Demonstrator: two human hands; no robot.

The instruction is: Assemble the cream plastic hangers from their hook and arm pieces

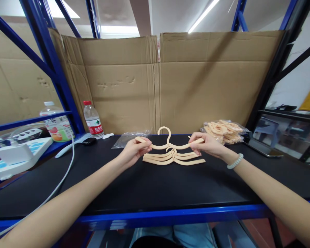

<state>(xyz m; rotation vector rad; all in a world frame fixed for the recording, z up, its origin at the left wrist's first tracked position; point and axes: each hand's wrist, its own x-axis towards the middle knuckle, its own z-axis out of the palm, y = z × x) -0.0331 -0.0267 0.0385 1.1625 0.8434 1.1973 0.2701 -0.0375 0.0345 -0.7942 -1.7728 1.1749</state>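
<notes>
**Beige hanger (169, 146) held by both ends at a black tabletop (155, 189)**

At far left, a white charger (14, 153) sits on a power strip (41, 148), its white cable (69, 162) curving toward the front. Next come a bottle with a fruit label (58, 124) and a red-capped bottle (94, 120), then a crumpled clear wrapper (130, 137).

In the middle, the hanger spans the gap between the hands, its hook pointing up. It looks like smooth moulded plastic: probably light and fairly stiff, perhaps a little slippery, with the slim hook likely its weakest part. The arm ends seem the best place to take hold. A small stack of hangers (173, 160) lies just in front and below; whether the held one touches it is unclear.

The left hand (135, 151) pinches the left end between thumb and fingers, forearm stretched forward from the lower left. The right hand (206, 146) pinches the other end likewise, its forearm angling in from the lower right, a pale beaded bracelet (235, 162) at the wrist. Behind it lies a clear bag of beige pieces (224, 131).
</notes>
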